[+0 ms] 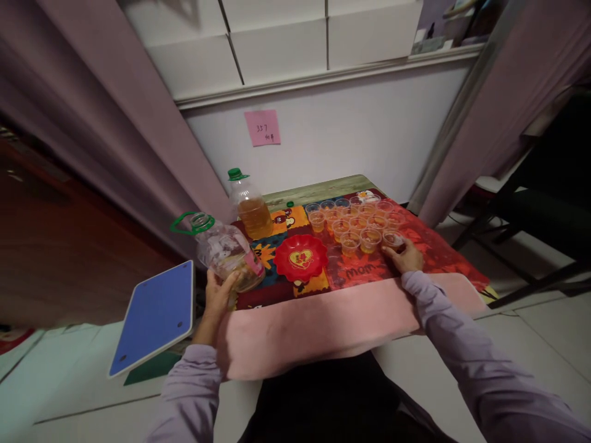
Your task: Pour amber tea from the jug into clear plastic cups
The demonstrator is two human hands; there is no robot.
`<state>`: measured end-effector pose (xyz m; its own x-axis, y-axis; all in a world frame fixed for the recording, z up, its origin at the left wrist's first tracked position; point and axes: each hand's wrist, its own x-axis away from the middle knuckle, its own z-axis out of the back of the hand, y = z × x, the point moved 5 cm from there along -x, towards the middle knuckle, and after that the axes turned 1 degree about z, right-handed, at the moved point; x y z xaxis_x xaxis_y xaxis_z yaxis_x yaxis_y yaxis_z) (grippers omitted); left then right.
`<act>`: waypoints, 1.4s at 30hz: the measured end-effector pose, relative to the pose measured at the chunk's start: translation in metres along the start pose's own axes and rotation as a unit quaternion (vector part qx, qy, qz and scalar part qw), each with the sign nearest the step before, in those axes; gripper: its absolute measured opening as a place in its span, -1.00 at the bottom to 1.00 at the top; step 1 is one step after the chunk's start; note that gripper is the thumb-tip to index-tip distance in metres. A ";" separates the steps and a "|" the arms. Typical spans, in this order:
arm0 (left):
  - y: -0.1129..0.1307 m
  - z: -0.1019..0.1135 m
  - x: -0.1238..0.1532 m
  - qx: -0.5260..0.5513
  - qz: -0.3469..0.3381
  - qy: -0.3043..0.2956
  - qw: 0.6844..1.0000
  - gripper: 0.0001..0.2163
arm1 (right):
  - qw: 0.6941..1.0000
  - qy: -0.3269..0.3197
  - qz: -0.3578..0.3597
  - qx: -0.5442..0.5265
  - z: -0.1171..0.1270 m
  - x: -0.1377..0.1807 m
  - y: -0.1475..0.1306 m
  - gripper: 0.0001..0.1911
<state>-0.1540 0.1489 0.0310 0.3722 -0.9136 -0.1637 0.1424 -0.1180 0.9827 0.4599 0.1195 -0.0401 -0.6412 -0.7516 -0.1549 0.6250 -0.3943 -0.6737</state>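
My left hand (220, 298) is wrapped round the lower side of a big clear plastic bottle (226, 249) with a green handle ring at its open neck. The bottle leans to the left, and a little amber liquid lies near its base. My right hand (407, 257) has its fingers closed on a small clear plastic cup (392, 239) at the front right of the group. Behind and left of that cup stand rows of several similar cups (349, 241) with orange-looking liquid. Between the hands sits a red scalloped dish (301, 280) with a yellow heart pattern.
A second bottle (253, 215), green-capped and part full of amber liquid, stands at the back left. A loose green cap (290, 203) lies near it. A pink cloth (318, 335) hangs over the table's front edge. To the left is a blue-topped stool (157, 314).
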 end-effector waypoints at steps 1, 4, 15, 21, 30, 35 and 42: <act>-0.001 0.002 0.000 -0.003 0.002 0.003 1.000 -0.29 | 1.000 0.006 0.006 -0.009 -0.002 0.001 0.002 -0.24; -0.006 0.006 -0.002 -0.010 0.011 0.015 1.000 -0.30 | 0.998 0.028 0.034 -0.038 -0.008 0.005 0.006 -0.22; -0.016 -0.008 0.009 0.071 0.014 0.024 0.997 -0.22 | 0.997 0.042 0.048 -0.049 -0.013 0.009 0.015 -0.09; -0.023 -0.016 0.011 0.102 0.010 0.019 0.995 -0.10 | 0.997 0.047 0.049 -0.046 -0.012 0.009 0.014 -0.09; 0.005 0.003 -0.011 0.009 0.052 -0.086 0.995 -0.03 | 0.996 0.033 0.075 -0.032 -0.012 0.005 0.012 -0.13; 0.002 0.004 -0.013 -0.014 0.054 -0.094 0.994 -0.02 | 0.995 0.058 0.070 -0.041 -0.008 0.009 0.012 -0.04; 0.000 0.003 -0.010 -0.013 0.058 -0.107 0.992 -0.07 | 0.995 0.068 0.065 -0.027 -0.007 0.013 0.014 0.02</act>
<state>-0.1602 0.1571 0.0330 0.1845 -0.9825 -0.0246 0.1345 0.0004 0.9909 0.4567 0.1080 -0.0568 -0.6129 -0.7143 -0.3379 0.6842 -0.2657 -0.6792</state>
